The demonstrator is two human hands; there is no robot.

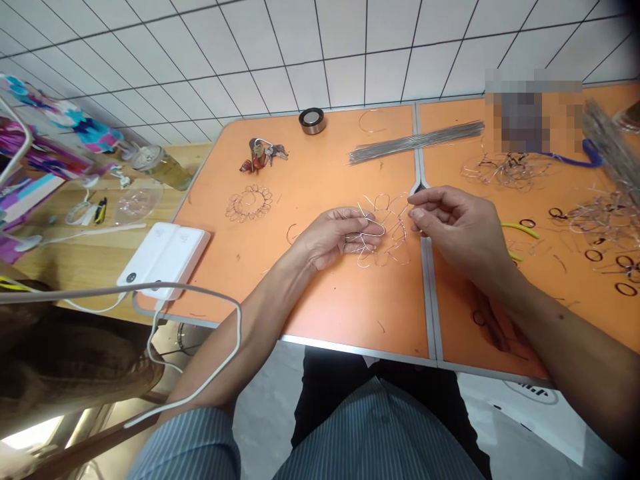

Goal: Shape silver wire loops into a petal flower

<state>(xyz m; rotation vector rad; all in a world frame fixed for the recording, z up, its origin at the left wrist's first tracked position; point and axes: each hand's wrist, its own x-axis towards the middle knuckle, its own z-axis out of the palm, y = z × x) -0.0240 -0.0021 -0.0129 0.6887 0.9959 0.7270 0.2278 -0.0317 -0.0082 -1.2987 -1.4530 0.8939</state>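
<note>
A thin wire ring with looped petals, a wire flower point(403, 230), is held above the orange table between my two hands. My left hand point(353, 233) is closed on its left side, palm up, with wire loops passing between the fingers. At its upper right edge, the thumb and forefinger of my right hand point(453, 220) pinch a wire end. A second finished-looking wire flower point(249, 204) lies flat on the table to the left. Behind my hands rests a bundle of straight wires point(417, 142).
Keys point(270, 152) and a round dark tin point(312, 121) sit at the back. Tangled wire pieces point(610, 217), small dark rings point(594, 255) and yellow-handled pliers point(523, 230) lie on the right. A white power bank point(165, 257) with a cable stands at the left edge.
</note>
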